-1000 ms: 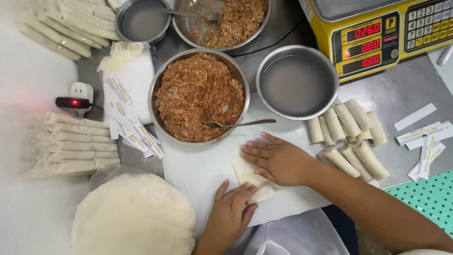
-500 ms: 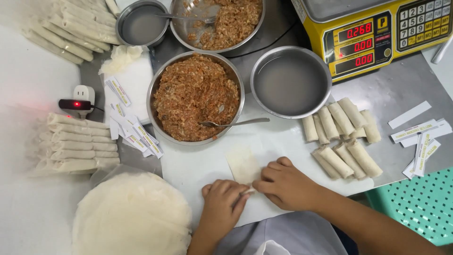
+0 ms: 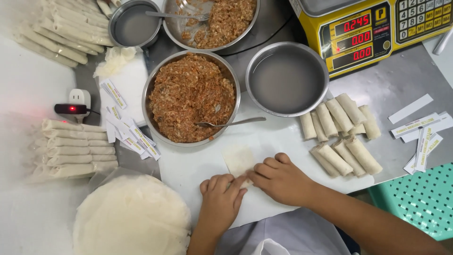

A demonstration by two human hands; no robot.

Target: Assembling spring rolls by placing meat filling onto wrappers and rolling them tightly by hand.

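Grip: both hands, left (image 3: 221, 199) and right (image 3: 282, 179), press curled fingers on the wrapper (image 3: 239, 159), rolling its near edge.
Wrapper: on the white board (image 3: 188, 165), near the filling bowl (image 3: 191, 97).
Right: finished rolls (image 3: 340, 130).
Near left: wrapper stack (image 3: 132, 217).

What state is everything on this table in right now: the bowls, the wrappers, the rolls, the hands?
Wrapper: on the white board, near edge under both hands' fingers.
Left hand: fingers curled on wrapper.
Right hand: fingers pressing wrapper.
Filling bowl: nearly full, spoon resting in it.
Steel bowl: holds cloudy liquid.
Finished rolls: rolled, piled beside the board.
Wrapper stack: flat, unrolled.
Scale: switched on.
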